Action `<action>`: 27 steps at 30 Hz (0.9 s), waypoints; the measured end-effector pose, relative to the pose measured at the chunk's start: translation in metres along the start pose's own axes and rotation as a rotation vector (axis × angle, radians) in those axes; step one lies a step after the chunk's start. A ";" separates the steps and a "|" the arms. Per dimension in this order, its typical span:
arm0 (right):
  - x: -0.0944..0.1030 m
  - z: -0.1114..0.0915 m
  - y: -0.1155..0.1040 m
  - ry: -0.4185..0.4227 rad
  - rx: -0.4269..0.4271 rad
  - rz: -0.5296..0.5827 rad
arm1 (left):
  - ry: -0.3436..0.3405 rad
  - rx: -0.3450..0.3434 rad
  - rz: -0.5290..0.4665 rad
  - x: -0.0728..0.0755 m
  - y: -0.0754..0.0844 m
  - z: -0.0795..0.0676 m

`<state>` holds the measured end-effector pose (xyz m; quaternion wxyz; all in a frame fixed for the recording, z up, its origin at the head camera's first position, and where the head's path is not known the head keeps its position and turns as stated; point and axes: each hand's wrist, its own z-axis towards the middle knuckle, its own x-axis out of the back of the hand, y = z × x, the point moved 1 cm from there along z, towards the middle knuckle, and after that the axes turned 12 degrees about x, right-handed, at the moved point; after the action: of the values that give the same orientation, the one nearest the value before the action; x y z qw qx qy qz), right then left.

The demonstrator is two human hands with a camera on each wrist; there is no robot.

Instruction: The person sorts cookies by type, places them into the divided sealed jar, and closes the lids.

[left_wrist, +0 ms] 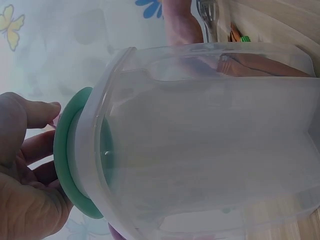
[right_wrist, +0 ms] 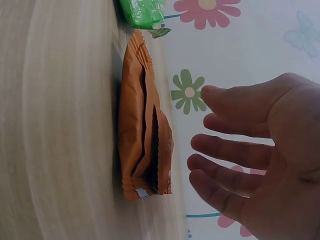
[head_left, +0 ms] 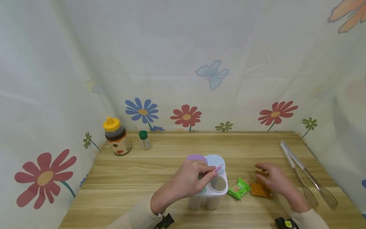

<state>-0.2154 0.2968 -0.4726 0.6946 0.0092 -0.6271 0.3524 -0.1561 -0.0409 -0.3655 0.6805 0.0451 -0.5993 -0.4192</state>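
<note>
My left hand (head_left: 190,179) pinches a thin pink lid (head_left: 218,167), seen edge-on, above a clear plastic storage box (head_left: 210,201) with a white rim. Purple (head_left: 196,157), pale blue (head_left: 215,160) and green (left_wrist: 70,160) lids sit on its compartments; the front right compartment (head_left: 218,183) is uncovered. In the left wrist view the fingers are beside the green lid and hide most of the pink one. Over orange packets (head_left: 260,190) hovers my right hand (head_left: 274,179), fingers spread and holding nothing. The right wrist view shows it apart from the packets (right_wrist: 140,125).
A green packet (head_left: 239,189) lies between the box and the orange packets. Metal tongs with whisk-like ends (head_left: 307,173) lie at the right. At the back left stand a yellow-capped jar (head_left: 117,136) and a green-capped shaker (head_left: 144,140). A flowered curtain (head_left: 183,63) surrounds the table.
</note>
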 end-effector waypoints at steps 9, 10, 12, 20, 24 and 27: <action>0.003 -0.003 0.003 -0.171 0.002 0.053 | -0.001 0.002 0.006 0.001 0.001 0.000; 0.004 -0.003 0.004 -0.182 0.005 0.057 | -0.004 0.002 0.006 0.001 0.001 0.000; 0.004 -0.004 0.004 -0.198 0.016 0.055 | -0.011 0.006 0.006 0.001 0.001 0.000; 0.001 -0.004 0.007 -0.219 -0.001 -0.006 | -0.018 0.013 0.004 0.002 0.001 0.000; -0.001 -0.005 0.009 -0.203 0.000 -0.024 | -0.018 0.015 0.007 0.002 0.001 0.000; -0.002 -0.006 0.011 -0.180 0.018 -0.040 | -0.023 0.020 0.008 0.002 0.001 0.000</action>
<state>-0.2155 0.3071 -0.4800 0.6422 0.0595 -0.6833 0.3422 -0.1553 -0.0410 -0.3634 0.6748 0.0449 -0.6114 -0.4108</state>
